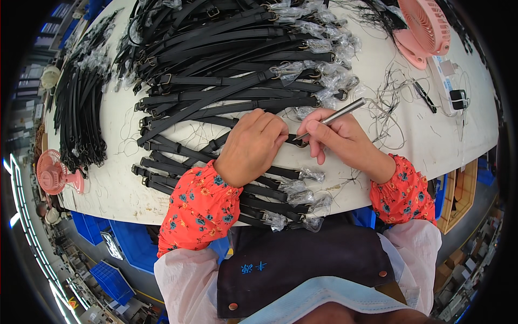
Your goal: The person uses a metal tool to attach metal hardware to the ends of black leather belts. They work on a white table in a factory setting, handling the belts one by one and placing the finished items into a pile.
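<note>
At the far left edge of the white table (pixel 116 189) stands a small pink fan (pixel 54 174), and above it lies a long bundle of black straps (pixel 81 108). Moving in, the big heap of black straps (pixel 226 59) fans across the table top, many ends wrapped in clear plastic (pixel 324 48). My left hand (pixel 252 146) lies knuckles up on the nearest straps, fingers curled together and pressing down on the strap (pixel 216 144) I work on; whether they pinch it underneath I cannot tell. Just beside it, almost touching, my right hand (pixel 345 141) has thumb and forefinger clamped on a thin metal tool (pixel 337 115), held like a pen, its tip down at the strap's metal ring (pixel 300 143) between my two hands. Right of that lie loose threads (pixel 391 108), a black pen (pixel 425 97), and another pink fan (pixel 426 29) at the top right.
</note>
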Demonstrator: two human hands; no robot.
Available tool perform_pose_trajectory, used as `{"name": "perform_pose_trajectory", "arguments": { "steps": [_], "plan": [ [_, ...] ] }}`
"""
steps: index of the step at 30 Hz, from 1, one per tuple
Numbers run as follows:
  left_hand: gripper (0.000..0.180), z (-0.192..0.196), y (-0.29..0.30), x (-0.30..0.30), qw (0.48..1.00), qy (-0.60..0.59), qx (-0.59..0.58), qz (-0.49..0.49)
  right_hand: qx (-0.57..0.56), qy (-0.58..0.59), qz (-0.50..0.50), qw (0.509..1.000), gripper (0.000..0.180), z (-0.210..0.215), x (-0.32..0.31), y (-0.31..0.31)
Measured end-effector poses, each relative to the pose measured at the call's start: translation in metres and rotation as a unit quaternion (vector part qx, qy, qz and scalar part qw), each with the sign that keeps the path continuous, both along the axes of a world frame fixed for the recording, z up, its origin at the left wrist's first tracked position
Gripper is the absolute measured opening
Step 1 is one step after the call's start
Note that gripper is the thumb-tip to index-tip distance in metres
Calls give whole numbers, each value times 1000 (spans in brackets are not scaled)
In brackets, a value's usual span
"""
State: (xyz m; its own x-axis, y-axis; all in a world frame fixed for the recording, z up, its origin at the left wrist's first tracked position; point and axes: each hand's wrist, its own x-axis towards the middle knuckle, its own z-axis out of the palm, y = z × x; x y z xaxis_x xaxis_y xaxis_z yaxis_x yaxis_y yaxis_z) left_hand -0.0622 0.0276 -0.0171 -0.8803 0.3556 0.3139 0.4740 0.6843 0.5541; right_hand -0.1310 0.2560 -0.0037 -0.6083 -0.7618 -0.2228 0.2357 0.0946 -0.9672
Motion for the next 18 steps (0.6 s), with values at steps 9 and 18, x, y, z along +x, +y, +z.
{"name": "perform_pose_trajectory", "arguments": {
  "steps": [9, 18],
  "plan": [
    [17, 0, -1, -1, 1000, -2, 5, -1, 5, -16, -1, 1000, 31, 0, 0, 0],
    [15, 0, 1, -1, 1000, -5, 17, 11, -5, -17, -23, 1000, 44, 2, -1, 0]
  ]
}}
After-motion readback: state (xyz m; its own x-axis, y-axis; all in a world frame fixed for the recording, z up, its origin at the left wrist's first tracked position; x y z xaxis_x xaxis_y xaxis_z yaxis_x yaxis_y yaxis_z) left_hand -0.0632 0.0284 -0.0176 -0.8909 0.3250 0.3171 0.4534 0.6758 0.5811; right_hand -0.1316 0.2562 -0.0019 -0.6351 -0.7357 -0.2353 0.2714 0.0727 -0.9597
